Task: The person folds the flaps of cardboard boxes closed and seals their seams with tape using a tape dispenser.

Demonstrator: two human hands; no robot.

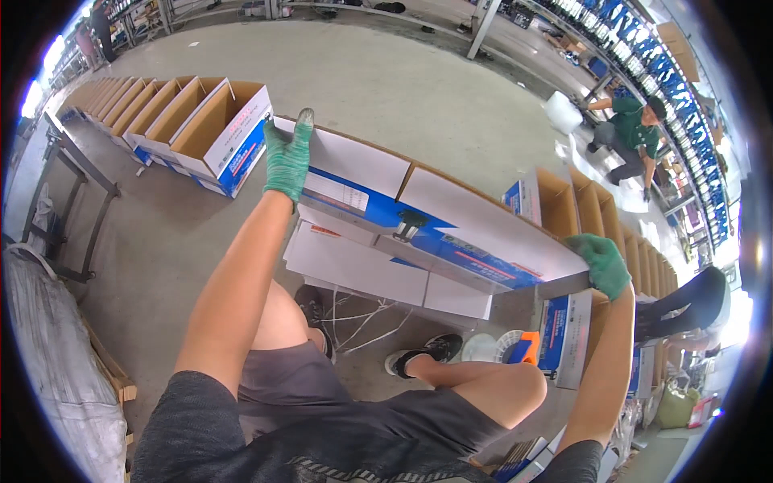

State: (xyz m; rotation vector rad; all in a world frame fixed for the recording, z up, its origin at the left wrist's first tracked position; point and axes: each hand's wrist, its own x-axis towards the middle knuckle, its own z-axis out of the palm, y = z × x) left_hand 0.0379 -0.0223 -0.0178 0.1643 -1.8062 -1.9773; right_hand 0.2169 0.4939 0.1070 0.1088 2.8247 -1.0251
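A long white and blue cardboard carton (475,205) is held up in front of me, with its brown cut edge along the top. My left hand (288,159), in a green knit glove, is closed on its left end, fingertips pointing up. At the right end my right hand (604,267), also in a green glove, is closed round the corner. Whether the carton is folded flat or partly opened, I cannot tell. Lower down, between my knees and the carton, lie flat white cardboard pieces (362,262).
A row of open-topped cartons (213,129) stretches away at left, another (600,209) at right. Loose white straps (366,322) lie on the floor near my shoes. An orange and blue tape dispenser (527,348) is by my right knee. A person (632,133) crouches at far right.
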